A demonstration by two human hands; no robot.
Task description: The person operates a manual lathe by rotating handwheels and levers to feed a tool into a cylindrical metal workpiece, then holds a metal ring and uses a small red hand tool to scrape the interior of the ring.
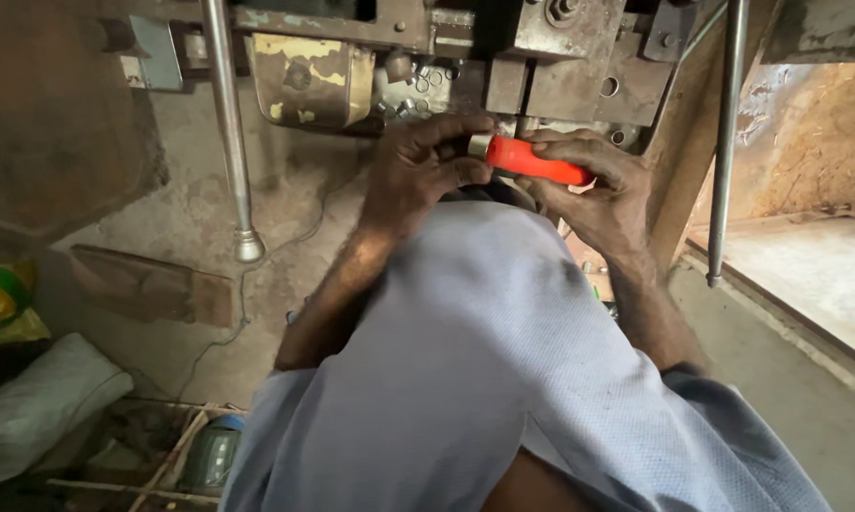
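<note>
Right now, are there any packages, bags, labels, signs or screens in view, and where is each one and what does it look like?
No labels, signs or screens show.
White sack: lower left on the floor, plump, pale woven cloth.
Yellow and green packet: left edge, above the sack, crumpled, glossy.
Neither is near the hands: the left hand and right hand hold an orange cylinder at the rusty machine.
</note>
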